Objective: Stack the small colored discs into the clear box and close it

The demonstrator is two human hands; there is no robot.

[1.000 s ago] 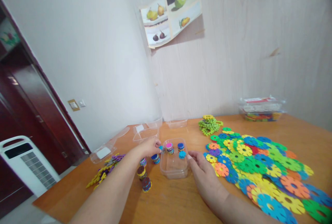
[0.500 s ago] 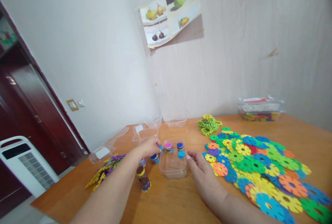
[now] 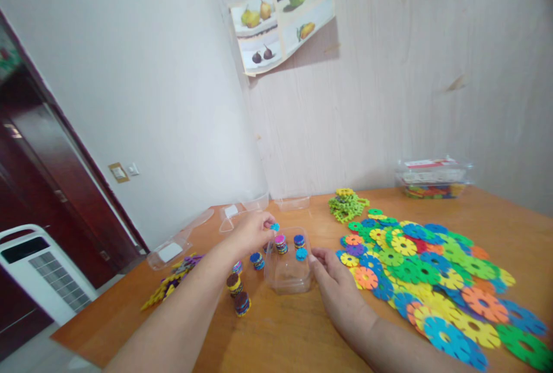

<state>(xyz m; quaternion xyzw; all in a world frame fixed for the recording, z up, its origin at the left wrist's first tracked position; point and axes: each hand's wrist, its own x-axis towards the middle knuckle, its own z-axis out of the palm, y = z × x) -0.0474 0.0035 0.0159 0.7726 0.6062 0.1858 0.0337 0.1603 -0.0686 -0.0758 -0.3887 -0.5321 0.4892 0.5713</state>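
Below the frame's centre, the left hand [image 3: 256, 230] pinches a small blue disc [image 3: 275, 227] by the clear box's [image 3: 288, 282] far-left corner! Right hand [image 3: 339, 286] against its right side, grip unclear; stacked discs [image 3: 281, 245] inside, flower discs [image 3: 425, 272] across the lower right.

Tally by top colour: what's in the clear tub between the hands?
Pink-topped stack: 1
Dark-blue-topped stack: 1
Light-blue top: 1
Total in the clear tub: 3
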